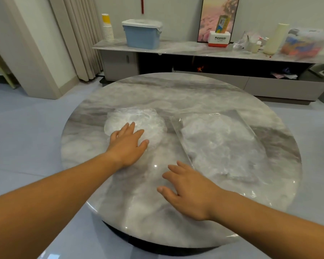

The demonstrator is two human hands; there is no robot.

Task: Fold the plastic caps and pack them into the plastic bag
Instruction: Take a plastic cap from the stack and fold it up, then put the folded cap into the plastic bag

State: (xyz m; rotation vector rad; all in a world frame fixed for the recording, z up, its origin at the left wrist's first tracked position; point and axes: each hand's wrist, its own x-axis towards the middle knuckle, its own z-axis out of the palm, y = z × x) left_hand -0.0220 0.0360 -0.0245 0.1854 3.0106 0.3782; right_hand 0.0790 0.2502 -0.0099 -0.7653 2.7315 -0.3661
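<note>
A pile of clear, crinkled plastic caps (140,118) lies on the round marble table (176,90), left of centre. My left hand (128,144) rests flat on the pile's near edge with straight fingers. To the right lies a clear plastic bag (221,144) with folded caps showing through it and a small white label at its far end. My right hand (189,189) hovers over or touches the bare tabletop just beside the bag's near left corner, fingers spread and holding nothing.
Behind the table runs a low sideboard (176,48) carrying a blue lidded box (141,33), stacked paper cups (108,28), a Panasonic carton (219,39) and other clutter. Curtains hang at the back left. Pale floor surrounds the table.
</note>
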